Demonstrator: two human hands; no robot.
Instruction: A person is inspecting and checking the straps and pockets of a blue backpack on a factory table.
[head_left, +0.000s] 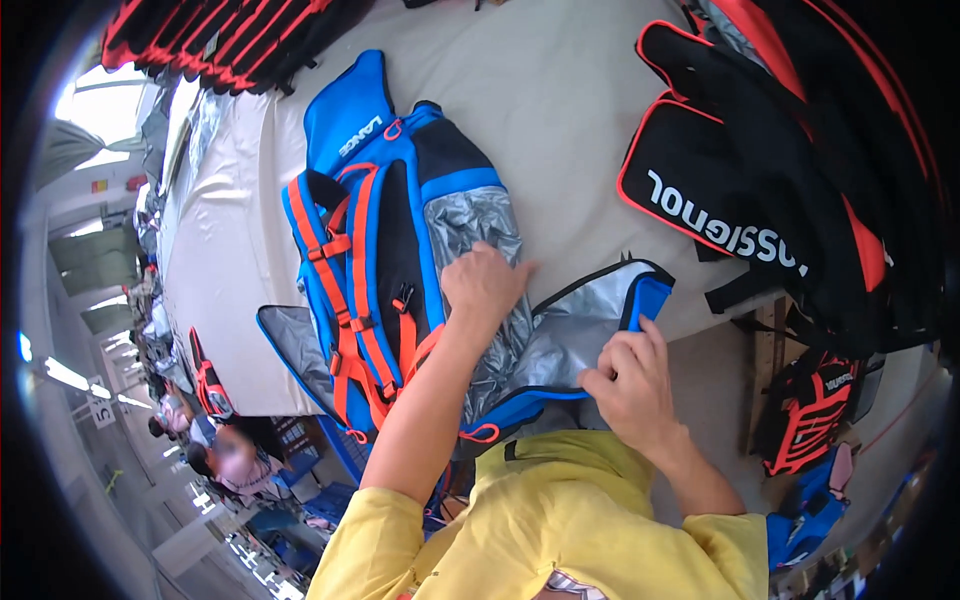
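Note:
A blue and black backpack [400, 210] with orange straps lies on the covered table, its side opened out to show crinkled silver lining [470, 225]. My left hand [482, 288] rests on that lining, thumb spread to the right and apart from the other fingers; some fingertips are hidden. At the near right, my right hand [632, 380] pinches the edge of a blue side flap [650, 297] with silver inside and black binding. Another silver-lined flap [298, 340] spreads out on the pack's left side.
Pale cloth covers the table [570, 110]. Black bags with red trim [700, 170] lie at the right, and a stack of black and red bags [215, 45] at the far left. More bags [815, 420] sit below the right edge. Another person [235, 460] is at lower left.

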